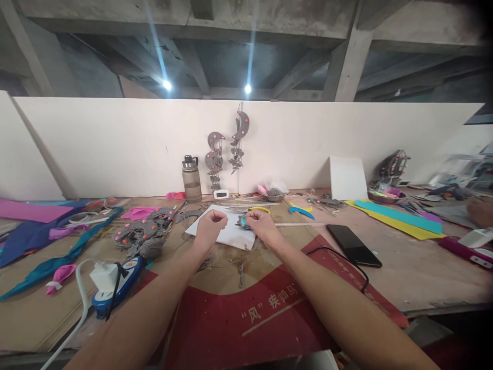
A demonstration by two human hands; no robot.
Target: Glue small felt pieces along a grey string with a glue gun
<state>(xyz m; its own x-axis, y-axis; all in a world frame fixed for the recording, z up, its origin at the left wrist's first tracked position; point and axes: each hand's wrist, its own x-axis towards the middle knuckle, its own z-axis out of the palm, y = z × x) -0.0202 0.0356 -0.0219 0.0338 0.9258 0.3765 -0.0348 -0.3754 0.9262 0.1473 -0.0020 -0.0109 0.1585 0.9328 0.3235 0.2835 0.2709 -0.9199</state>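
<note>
Over a white sheet [227, 235] on the table, both of my hands are raised close together. My right hand [263, 226] pinches a small grey-and-teal piece [243, 222], whose exact kind I cannot make out. To its left, my left hand [210, 227] has thumb and fingers pressed together; anything between them is too small to see. Grey strings [242, 272] lie on the table below the hands. A yellow crescent piece [260, 209] rests just behind my right hand.
A phone [353, 245] with a black cable lies at right. A blue power strip [117, 290] and grey felt pieces with pink dots [140, 231] are at left. A bottle [191, 180] stands at the back, near hanging crescent ornaments [241, 126]. Another person's hand [480, 211] shows far right.
</note>
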